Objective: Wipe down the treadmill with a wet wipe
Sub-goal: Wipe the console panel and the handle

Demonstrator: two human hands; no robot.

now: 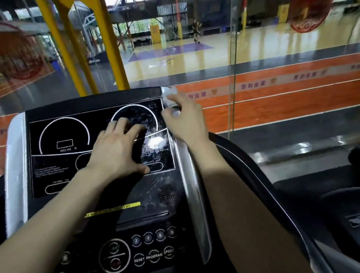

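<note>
Forearms are stretched across the treadmill console (27, 158), hands apart.
The wet wipe (171, 96) is pinched in the right hand (186, 123) at the far right corner; the left hand (117, 149) is laid flat mid-panel; remaining surface is judged leftward and nearer.

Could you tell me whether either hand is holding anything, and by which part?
The right hand grips a bunched wet wipe by its near end, at the far right corner of the console. The left hand holds nothing; it rests on the display.
</note>
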